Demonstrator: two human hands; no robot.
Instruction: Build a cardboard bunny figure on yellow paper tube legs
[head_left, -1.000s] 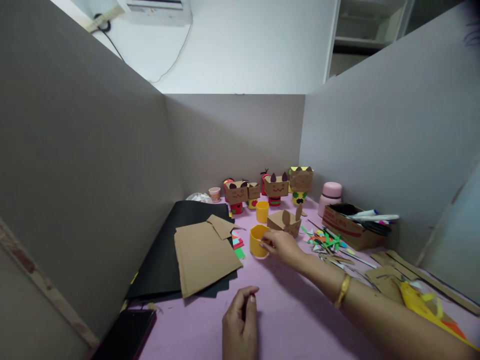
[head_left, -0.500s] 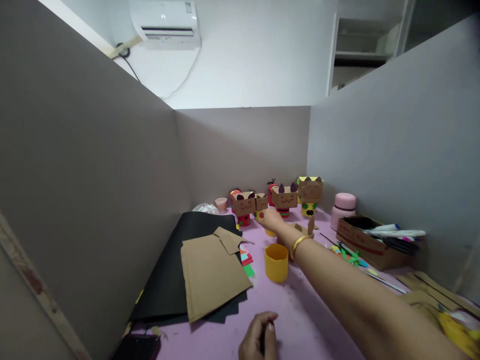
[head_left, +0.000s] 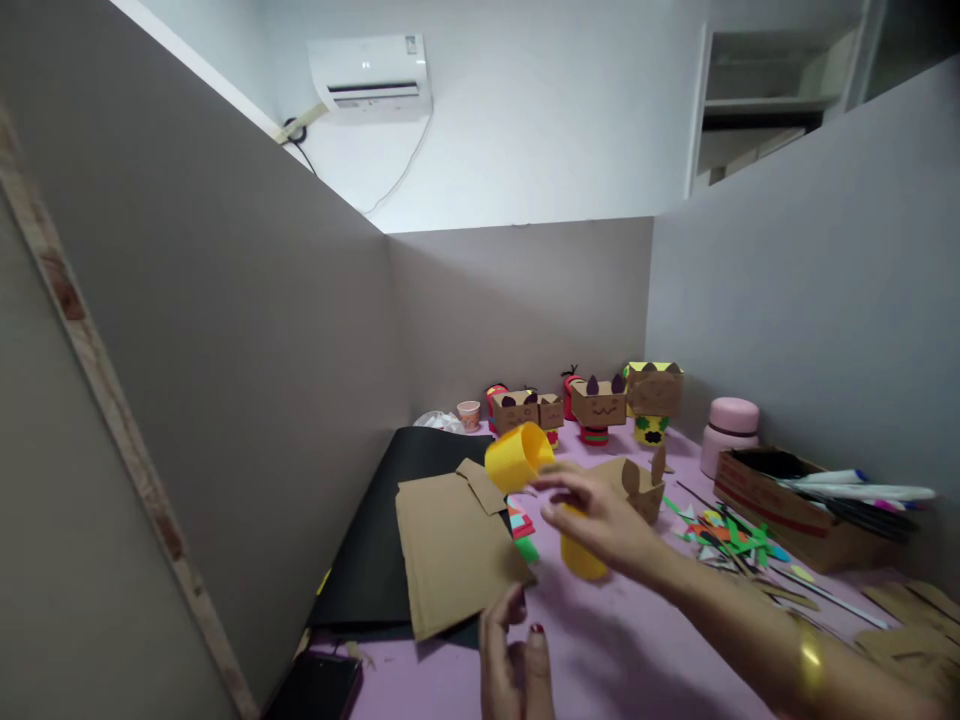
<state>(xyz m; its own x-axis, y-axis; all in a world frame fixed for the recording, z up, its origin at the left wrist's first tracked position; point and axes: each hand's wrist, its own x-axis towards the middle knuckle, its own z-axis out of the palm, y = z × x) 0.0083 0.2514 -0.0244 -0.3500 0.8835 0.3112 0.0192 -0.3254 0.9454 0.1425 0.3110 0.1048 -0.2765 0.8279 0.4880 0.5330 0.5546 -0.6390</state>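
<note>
My right hand (head_left: 600, 520) holds a small yellow paper cylinder (head_left: 517, 457) by its edge, lifted above the pink table (head_left: 637, 640) and tilted on its side. A second yellow cylinder (head_left: 581, 555) stands on the table just under that hand, partly hidden by it. My left hand (head_left: 514, 655) rests near the front edge with fingers curled and nothing seen in it. A brown cardboard box head with ears (head_left: 641, 485) sits right behind my right hand.
Brown cardboard sheets (head_left: 450, 540) lie on black paper (head_left: 375, 540) at the left. Several cardboard box figures (head_left: 600, 405) line the back wall. A pink jar (head_left: 729, 430), a box of markers (head_left: 802, 500) and coloured paper scraps (head_left: 724, 535) are at the right. Grey partitions enclose the table.
My right hand reached to the back, took the small yellow cylinder there and brought it up and toward me. The view has tilted up and right.
</note>
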